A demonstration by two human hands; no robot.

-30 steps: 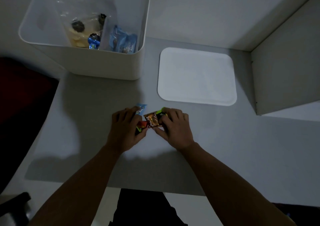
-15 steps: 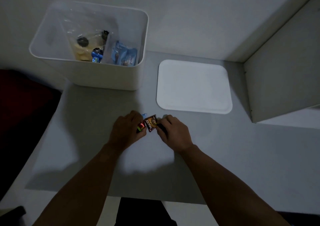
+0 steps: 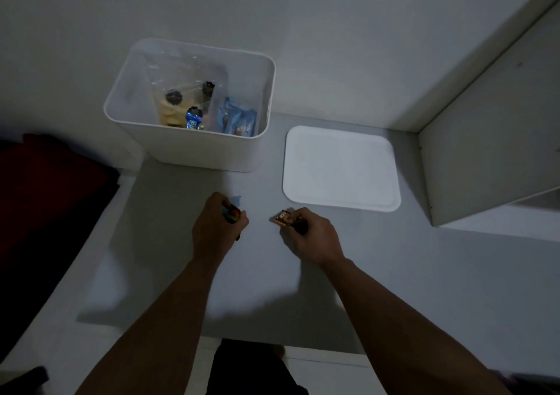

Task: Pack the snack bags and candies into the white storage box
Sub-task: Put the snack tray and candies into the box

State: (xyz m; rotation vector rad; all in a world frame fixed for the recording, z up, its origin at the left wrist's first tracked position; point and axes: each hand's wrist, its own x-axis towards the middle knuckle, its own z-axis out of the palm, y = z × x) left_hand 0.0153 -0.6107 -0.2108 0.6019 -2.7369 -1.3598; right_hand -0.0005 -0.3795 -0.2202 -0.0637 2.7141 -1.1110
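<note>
The white storage box (image 3: 194,152) stands at the back left of the grey table, holding a clear snack bag (image 3: 181,100) and a blue packet (image 3: 238,120). My left hand (image 3: 216,228) grips several small candies (image 3: 231,215), one red and green; a light blue wrapper (image 3: 236,198) peeks out beyond the fingers. My right hand (image 3: 309,234) pinches an orange-brown candy packet (image 3: 283,217) together with a dark one. Both hands hover low over the table in front of the box, a short gap between them.
The box's flat white lid (image 3: 341,167) lies on the table right of the box. A white cabinet panel (image 3: 491,140) rises at the right. A dark red surface (image 3: 51,188) sits off the table's left edge.
My hands were together over a small heap of candies; now they have drawn apart, each holding some. The camera has tilted up, so the box sits lower in view.
</note>
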